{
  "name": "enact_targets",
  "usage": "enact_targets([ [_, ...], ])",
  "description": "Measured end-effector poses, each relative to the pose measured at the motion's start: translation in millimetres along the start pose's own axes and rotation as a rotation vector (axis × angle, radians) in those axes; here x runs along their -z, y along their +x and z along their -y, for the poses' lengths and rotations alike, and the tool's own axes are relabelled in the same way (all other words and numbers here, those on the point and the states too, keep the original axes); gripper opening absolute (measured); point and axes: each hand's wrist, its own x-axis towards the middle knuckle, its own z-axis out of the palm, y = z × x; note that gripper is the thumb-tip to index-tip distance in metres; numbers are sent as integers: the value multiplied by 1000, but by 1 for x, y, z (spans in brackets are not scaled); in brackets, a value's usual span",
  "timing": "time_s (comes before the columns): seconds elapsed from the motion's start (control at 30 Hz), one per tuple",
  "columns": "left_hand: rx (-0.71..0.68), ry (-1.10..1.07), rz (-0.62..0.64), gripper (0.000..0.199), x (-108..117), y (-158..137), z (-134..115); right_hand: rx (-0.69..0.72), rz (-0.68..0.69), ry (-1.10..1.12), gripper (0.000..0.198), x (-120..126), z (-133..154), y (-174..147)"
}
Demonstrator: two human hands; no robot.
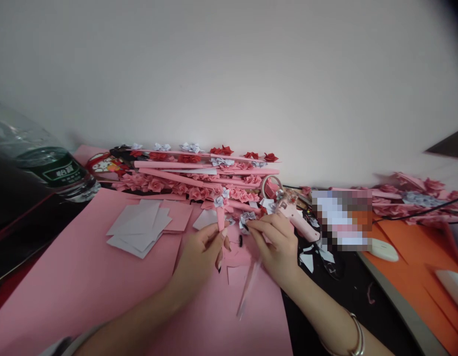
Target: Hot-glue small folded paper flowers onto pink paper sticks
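Observation:
Between the thumb and fingers of my left hand (203, 249) is a pink rolled-paper stick (220, 217), held upright. White paper flowers (222, 198) show at its top, in front of a row of pink ones. My right hand (277, 244) is closed in a pinch at a white folded-paper flower (247, 220), just right of the stick. A clear thin stick (247, 291) lies below my right hand on the pink paper sheet (140, 301). Behind that hand rests a pale pink glue gun (301, 225).
White paper squares (140, 227) are piled at the left. Pink paper rolls (169, 177) and red paper flowers (221, 151) line the wall. A water bottle (54, 168) stands far left; a tape roll (271, 187), a white mouse (384, 249) and orange paper (407, 247) are to the right.

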Motion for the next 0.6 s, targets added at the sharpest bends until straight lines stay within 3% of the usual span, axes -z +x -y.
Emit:
enact_targets([
  [0.1, -29, 36, 45, 26, -2, -1, 9, 11, -35, 55, 14, 4, 7, -2],
  [0.27, -71, 110, 139, 24, -5, -2, 17, 26, 26, 37, 15, 5, 13, -4],
  [0.6, -110, 172, 165, 20, -7, -5, 13, 16, 69, -23, 16, 3, 11, -6],
])
